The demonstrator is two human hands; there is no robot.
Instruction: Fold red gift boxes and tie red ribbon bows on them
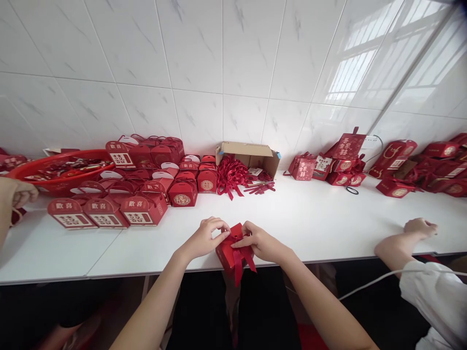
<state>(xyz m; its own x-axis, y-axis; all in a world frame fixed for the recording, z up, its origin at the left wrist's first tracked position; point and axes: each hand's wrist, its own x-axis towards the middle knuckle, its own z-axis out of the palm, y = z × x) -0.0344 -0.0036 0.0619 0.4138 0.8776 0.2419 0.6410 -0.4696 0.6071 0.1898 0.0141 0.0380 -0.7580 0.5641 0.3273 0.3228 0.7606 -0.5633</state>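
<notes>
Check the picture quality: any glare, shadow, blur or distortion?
Head view: bright barred reflections glare on the wall tiles, upper right; tile lines splay upward, as if wide-angle; the top-right corner is dark; deep shadow beneath the table; left hand, right hand and red box show no obvious blur.

"歡喜" on arched box tops (137,204), "囍" on cream labels (136,218) below

The fingers (246,241) cover part of the red box (226,254), and the left edge crops a co-worker's arm (5,209).
</notes>
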